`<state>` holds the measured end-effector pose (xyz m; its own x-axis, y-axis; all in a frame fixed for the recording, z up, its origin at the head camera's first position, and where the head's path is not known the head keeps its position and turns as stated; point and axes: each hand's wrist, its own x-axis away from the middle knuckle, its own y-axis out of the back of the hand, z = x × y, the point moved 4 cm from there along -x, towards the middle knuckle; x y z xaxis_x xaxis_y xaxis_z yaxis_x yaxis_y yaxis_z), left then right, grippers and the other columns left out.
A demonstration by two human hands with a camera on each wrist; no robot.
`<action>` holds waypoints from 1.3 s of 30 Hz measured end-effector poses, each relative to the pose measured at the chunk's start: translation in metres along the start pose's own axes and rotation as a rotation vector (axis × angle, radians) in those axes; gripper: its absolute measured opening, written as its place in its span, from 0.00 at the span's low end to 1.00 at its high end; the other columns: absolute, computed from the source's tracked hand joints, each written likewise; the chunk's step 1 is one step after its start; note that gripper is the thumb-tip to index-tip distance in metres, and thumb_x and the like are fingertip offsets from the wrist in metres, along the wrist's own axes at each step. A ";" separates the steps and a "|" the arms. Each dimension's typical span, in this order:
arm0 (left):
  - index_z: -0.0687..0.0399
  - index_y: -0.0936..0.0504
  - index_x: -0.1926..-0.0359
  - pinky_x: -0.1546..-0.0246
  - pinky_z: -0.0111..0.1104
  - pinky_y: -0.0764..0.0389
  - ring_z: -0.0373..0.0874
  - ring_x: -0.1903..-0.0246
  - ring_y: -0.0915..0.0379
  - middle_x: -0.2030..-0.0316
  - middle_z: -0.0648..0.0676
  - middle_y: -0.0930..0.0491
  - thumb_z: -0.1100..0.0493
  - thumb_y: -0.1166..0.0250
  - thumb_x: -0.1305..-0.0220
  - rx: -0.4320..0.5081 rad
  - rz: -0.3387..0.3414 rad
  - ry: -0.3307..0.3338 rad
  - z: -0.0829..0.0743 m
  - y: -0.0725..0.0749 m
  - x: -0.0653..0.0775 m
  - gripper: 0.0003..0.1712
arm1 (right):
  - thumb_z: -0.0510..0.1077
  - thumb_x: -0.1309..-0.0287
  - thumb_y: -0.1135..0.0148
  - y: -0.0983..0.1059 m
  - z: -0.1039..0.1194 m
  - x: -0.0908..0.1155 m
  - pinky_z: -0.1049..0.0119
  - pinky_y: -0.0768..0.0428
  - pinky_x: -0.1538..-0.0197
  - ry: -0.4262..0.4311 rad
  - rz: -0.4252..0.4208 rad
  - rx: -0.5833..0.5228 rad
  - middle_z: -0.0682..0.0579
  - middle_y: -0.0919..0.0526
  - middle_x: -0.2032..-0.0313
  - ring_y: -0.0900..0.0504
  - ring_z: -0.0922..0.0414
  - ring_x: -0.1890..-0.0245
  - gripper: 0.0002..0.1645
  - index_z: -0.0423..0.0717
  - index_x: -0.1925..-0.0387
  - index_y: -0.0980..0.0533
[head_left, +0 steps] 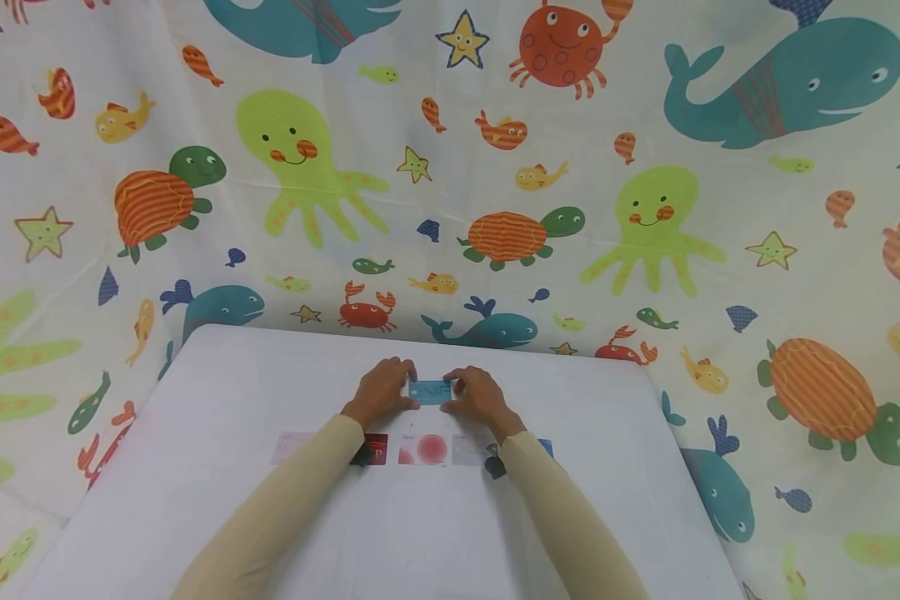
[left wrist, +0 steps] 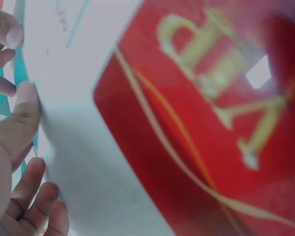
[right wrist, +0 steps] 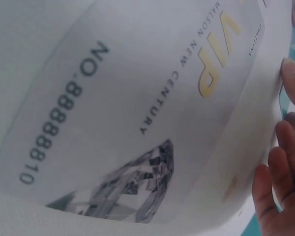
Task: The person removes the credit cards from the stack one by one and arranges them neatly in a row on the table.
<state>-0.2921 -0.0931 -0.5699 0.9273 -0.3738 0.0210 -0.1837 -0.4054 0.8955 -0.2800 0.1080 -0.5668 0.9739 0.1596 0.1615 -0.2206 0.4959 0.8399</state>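
Note:
A teal card (head_left: 430,392) with dark VIP lettering is at the far middle of the white table. My left hand (head_left: 381,392) pinches its left side, thumb at the near edge and fingers at the far edge. From the other side, my right hand (head_left: 482,398) grips the right end in the same way. Whether the card touches the table cannot be told. Under the left wrist lies a red card (left wrist: 152,147) with gold VIP letters. A pale grey VIP card (right wrist: 118,113) with a printed diamond fills much of the right wrist view.
Nearer than the hands runs a row of cards: a faint pink one (head_left: 288,447), the red one, a white one with a pink-red circle (head_left: 412,450), the grey one and a blue one (head_left: 546,447), partly under the right sleeve. A sea-animal curtain (head_left: 420,275) hangs behind the table (head_left: 592,417).

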 end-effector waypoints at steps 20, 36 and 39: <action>0.49 0.22 0.44 0.43 0.43 0.13 0.46 0.55 0.22 0.54 0.53 0.18 0.53 0.18 0.41 0.109 0.028 0.050 -0.003 0.000 0.002 0.28 | 0.50 0.46 0.16 -0.003 0.001 0.000 0.50 0.18 0.32 0.017 -0.015 -0.009 0.53 0.14 0.53 0.20 0.53 0.51 0.32 0.56 0.40 0.18; 0.49 0.18 0.39 0.43 0.44 0.15 0.47 0.52 0.25 0.54 0.54 0.19 0.48 0.17 0.43 0.057 0.010 -0.004 -0.002 -0.003 0.006 0.33 | 0.52 0.47 0.16 0.001 0.002 0.005 0.52 0.18 0.35 0.038 -0.025 -0.040 0.54 0.15 0.59 0.21 0.54 0.53 0.33 0.51 0.39 0.16; 0.48 0.18 0.38 0.43 0.43 0.15 0.47 0.51 0.25 0.53 0.54 0.19 0.48 0.18 0.42 0.044 0.015 0.004 -0.002 -0.003 0.007 0.33 | 0.52 0.46 0.16 0.002 0.001 0.004 0.54 0.17 0.38 0.047 -0.023 -0.051 0.54 0.16 0.59 0.21 0.54 0.54 0.33 0.50 0.40 0.16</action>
<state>-0.2842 -0.0926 -0.5718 0.9258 -0.3764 0.0361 -0.2116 -0.4364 0.8745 -0.2762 0.1087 -0.5641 0.9754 0.1870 0.1166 -0.2015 0.5424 0.8156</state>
